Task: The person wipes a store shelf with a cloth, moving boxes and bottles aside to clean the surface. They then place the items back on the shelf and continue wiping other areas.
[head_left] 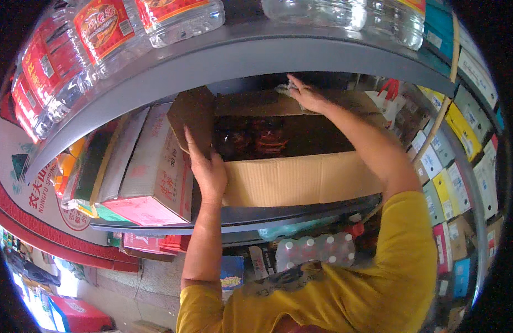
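Note:
An open brown cardboard box [301,178] sits on a dark shelf in front of me, its flaps raised. Inside, in shadow, lie several dark reddish packets [262,139] with shiny wrapping. My left hand [209,172] rests at the box's near left corner, fingers stretched up along the left flap [192,114] and thumb apart. Over the box's far edge reaches my right hand [309,97], its index finger extended beside the back flap. A small crumpled whitish thing [284,89] shows by its fingertips; whether they touch it I cannot tell.
A grey shelf edge [256,58] crosses above the box, with large clear bottles [181,25] on it. A white-and-pink carton [148,166] stands close on the left. Shoebox-like boxes [448,188] line the right. Below is a wrapped bottle pack [314,252].

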Motion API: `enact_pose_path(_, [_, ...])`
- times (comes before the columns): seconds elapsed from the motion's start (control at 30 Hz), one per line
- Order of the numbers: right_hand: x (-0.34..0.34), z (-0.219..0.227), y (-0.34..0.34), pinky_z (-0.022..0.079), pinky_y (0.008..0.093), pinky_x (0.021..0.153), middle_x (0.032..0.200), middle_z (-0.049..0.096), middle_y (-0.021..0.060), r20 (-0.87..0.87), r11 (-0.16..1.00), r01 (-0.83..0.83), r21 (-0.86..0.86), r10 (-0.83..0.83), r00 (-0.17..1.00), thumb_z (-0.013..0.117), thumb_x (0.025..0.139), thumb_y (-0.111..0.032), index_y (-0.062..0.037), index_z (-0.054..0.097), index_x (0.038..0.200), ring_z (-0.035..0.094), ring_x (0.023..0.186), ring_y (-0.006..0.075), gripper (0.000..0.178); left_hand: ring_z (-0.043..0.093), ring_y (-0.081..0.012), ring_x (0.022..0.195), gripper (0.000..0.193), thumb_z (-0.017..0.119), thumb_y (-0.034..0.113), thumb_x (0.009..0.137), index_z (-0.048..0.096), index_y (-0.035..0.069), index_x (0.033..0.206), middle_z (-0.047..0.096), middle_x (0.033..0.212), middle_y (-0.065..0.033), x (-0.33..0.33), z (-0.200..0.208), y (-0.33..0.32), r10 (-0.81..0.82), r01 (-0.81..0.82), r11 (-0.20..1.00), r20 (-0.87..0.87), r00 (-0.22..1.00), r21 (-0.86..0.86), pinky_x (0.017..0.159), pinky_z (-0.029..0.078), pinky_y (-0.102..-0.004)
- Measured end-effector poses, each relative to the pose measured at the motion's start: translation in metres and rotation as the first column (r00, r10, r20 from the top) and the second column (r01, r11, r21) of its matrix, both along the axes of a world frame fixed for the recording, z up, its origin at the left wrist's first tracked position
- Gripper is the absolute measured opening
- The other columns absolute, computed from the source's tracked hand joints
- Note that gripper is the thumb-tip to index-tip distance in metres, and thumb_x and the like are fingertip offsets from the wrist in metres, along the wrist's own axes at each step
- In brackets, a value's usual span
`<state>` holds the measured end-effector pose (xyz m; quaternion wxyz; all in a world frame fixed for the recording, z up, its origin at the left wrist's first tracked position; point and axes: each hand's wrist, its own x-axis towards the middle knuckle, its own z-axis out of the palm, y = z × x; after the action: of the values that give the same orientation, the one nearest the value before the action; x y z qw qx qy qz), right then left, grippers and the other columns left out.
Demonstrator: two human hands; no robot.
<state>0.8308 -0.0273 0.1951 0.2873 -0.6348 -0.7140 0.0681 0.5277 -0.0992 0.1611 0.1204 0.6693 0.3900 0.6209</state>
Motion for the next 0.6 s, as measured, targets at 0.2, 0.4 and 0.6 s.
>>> enact_pose_path(0.2, [-0.041,-0.057,0.087,0.032,0.0362,0.095,0.130,0.037,0.0168,-0.028,0.950,-0.219,0.222,0.230,0.973,0.044,0.087,-0.022,-0.0082,0.032,0.129,0.040,0.114,0.0284,0.046,0.047,-0.0424,0.103,0.068,0.041,-0.004,0.076,0.013,0.012,0.136,0.043,0.116,-0.0293,0.010,0.000,-0.001,-0.038,0.038,0.999,-0.024,0.999,0.001,0.086,0.038,-0.0404])
enact_pose_path(0.4, [-0.206,0.034,0.028,0.035,0.0390,0.091,0.122,0.045,0.0155,0.200,0.991,-0.132,0.009,0.127,0.972,0.054,0.079,-0.019,-0.0054,0.044,0.120,0.045,0.107,0.0305,0.044,0.045,-0.0420,0.105,0.068,0.042,-0.003,0.076,0.014,0.010,0.135,0.042,0.118,-0.0293,-0.005,-0.002,0.003,0.041,-0.041,0.999,0.017,0.999,-0.015,0.087,0.037,-0.0396])
enact_pose_path(0.6, [-0.129,0.009,0.018,0.043,0.0350,0.079,0.106,0.054,0.0192,-0.004,0.898,-0.439,0.007,0.439,0.898,0.049,0.079,-0.009,-0.0099,0.043,0.120,0.054,0.093,0.0281,0.041,0.047,-0.0328,0.108,0.067,0.038,-0.011,0.075,0.019,0.010,0.135,0.043,0.121,-0.0249,-0.005,0.001,-0.003,-0.005,0.002,0.999,0.087,0.996,0.037,0.089,0.037,-0.0347])
